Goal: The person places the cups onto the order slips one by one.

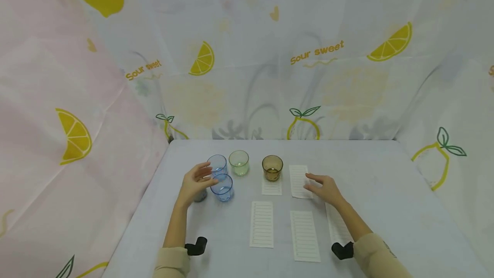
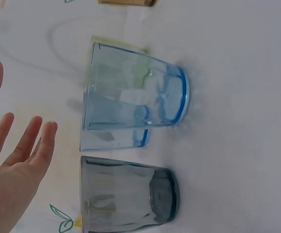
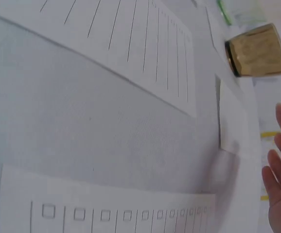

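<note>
My left hand (image 1: 197, 182) hovers with fingers spread beside the near blue glass (image 1: 222, 188), holding nothing. Behind that glass stand another blue glass (image 1: 218, 162) and a pale green glass (image 1: 240, 166). A smoky grey glass (image 2: 128, 196) shows plainly in the left wrist view; in the head view my hand partly hides it. Over at the right, my right hand (image 1: 325, 188), also with nothing in it, hangs by the edge of a lined paper slip (image 1: 299, 179), fingers loosely extended. An amber glass (image 1: 272, 168) stands upright on another slip (image 1: 272, 188).
Nearer the front lie more lined slips: one at the middle (image 1: 261, 225), one right of it (image 1: 305, 236), and a third (image 1: 338, 226) partly under my right forearm in the head view. A lemon-printed cloth (image 1: 239, 98) hangs behind the white table (image 1: 224, 252).
</note>
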Demonstrator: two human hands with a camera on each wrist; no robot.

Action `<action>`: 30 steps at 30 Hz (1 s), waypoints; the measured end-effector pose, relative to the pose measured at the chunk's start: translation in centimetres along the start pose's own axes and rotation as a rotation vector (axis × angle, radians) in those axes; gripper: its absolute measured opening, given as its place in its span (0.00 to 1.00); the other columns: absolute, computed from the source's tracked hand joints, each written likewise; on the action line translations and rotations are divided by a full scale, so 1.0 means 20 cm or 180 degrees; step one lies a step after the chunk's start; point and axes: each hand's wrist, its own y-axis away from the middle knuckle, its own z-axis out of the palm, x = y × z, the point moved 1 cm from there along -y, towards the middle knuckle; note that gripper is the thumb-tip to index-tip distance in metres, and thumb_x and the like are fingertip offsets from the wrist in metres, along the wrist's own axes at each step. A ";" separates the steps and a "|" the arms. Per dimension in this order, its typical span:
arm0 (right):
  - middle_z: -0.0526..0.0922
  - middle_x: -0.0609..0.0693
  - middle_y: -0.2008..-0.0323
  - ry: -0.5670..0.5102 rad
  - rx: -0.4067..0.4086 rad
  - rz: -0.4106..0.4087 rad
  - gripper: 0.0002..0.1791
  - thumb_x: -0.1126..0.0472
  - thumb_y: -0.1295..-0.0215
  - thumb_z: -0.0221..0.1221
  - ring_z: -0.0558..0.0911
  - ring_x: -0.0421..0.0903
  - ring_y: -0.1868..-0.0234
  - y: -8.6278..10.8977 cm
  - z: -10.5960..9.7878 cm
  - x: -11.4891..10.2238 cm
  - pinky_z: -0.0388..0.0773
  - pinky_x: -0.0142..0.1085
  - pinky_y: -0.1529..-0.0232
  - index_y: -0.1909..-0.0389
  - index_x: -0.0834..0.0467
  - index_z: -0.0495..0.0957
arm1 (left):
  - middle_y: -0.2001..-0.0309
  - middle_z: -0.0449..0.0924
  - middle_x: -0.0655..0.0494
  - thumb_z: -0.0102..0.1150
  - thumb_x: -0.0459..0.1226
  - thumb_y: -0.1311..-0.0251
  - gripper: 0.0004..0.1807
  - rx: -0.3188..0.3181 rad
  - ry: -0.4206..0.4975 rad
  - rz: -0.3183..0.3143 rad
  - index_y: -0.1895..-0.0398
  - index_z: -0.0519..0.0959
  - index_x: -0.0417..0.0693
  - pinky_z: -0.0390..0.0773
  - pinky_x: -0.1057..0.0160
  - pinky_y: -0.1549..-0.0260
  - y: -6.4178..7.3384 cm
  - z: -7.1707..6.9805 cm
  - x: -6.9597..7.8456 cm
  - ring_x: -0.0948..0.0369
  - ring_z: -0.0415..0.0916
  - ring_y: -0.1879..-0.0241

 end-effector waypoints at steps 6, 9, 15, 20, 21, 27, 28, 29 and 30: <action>0.75 0.71 0.48 0.0107 0.0094 0.0043 0.23 0.64 0.43 0.64 0.73 0.68 0.46 0.04 -0.05 0.07 0.69 0.59 0.45 0.49 0.73 0.75 | 0.44 0.71 0.33 0.70 0.28 0.54 0.35 0.0106 -0.0070 -0.0110 0.40 0.68 0.36 0.72 0.51 0.43 0.03 -0.04 -0.04 0.42 0.69 0.43; 0.75 0.71 0.48 0.0180 0.0124 0.0064 0.24 0.64 0.45 0.65 0.73 0.68 0.46 0.04 -0.05 0.10 0.68 0.59 0.44 0.49 0.72 0.75 | 0.44 0.72 0.34 0.70 0.28 0.54 0.35 0.0214 -0.0077 -0.0190 0.39 0.68 0.36 0.73 0.54 0.43 0.05 -0.04 -0.06 0.43 0.70 0.43; 0.74 0.70 0.47 0.0163 0.0012 0.0207 0.26 0.62 0.47 0.68 0.72 0.67 0.44 0.06 -0.03 0.14 0.66 0.57 0.41 0.49 0.71 0.75 | 0.45 0.72 0.31 0.69 0.26 0.54 0.34 0.0505 -0.0030 -0.0270 0.40 0.68 0.34 0.76 0.61 0.47 0.07 -0.06 -0.10 0.41 0.71 0.45; 0.74 0.69 0.45 0.0129 -0.0054 0.0260 0.28 0.62 0.49 0.68 0.70 0.67 0.41 0.06 -0.02 0.16 0.63 0.56 0.38 0.47 0.70 0.75 | 0.46 0.73 0.32 0.68 0.24 0.54 0.33 0.0702 0.0011 -0.0295 0.41 0.69 0.33 0.74 0.57 0.44 0.09 -0.07 -0.12 0.43 0.70 0.45; 0.74 0.68 0.45 0.0130 -0.0047 0.0248 0.28 0.62 0.49 0.69 0.70 0.67 0.41 0.06 -0.02 0.16 0.62 0.57 0.38 0.47 0.70 0.75 | 0.46 0.72 0.32 0.68 0.23 0.55 0.34 0.0729 0.0048 -0.0285 0.41 0.68 0.33 0.73 0.55 0.43 0.09 -0.08 -0.12 0.43 0.70 0.44; 0.76 0.67 0.47 0.0243 -0.0024 0.0123 0.28 0.61 0.50 0.69 0.69 0.69 0.42 0.07 0.00 0.17 0.61 0.61 0.39 0.49 0.70 0.76 | 0.46 0.72 0.35 0.69 0.22 0.58 0.34 0.1012 0.0105 -0.0168 0.42 0.69 0.31 0.71 0.59 0.42 0.11 -0.11 -0.13 0.49 0.72 0.46; 0.76 0.67 0.47 0.0289 -0.0034 0.0094 0.28 0.61 0.49 0.69 0.69 0.69 0.42 0.07 0.00 0.18 0.61 0.62 0.40 0.49 0.70 0.76 | 0.48 0.73 0.38 0.70 0.22 0.58 0.34 0.1098 0.0057 -0.0155 0.43 0.70 0.31 0.72 0.60 0.43 0.11 -0.12 -0.13 0.52 0.73 0.47; 0.76 0.67 0.47 0.0307 -0.0038 0.0089 0.28 0.61 0.49 0.69 0.69 0.69 0.42 0.07 0.01 0.18 0.61 0.62 0.40 0.49 0.70 0.76 | 0.49 0.73 0.42 0.70 0.23 0.58 0.33 0.1189 0.0014 -0.0147 0.44 0.71 0.32 0.73 0.62 0.44 0.12 -0.13 -0.13 0.54 0.74 0.49; 0.76 0.66 0.47 0.0309 -0.0037 0.0084 0.27 0.61 0.50 0.69 0.69 0.69 0.42 0.07 0.01 0.18 0.61 0.62 0.40 0.49 0.69 0.76 | 0.50 0.74 0.45 0.71 0.23 0.59 0.32 0.1289 -0.0036 -0.0137 0.45 0.72 0.32 0.74 0.64 0.45 0.13 -0.15 -0.14 0.57 0.74 0.50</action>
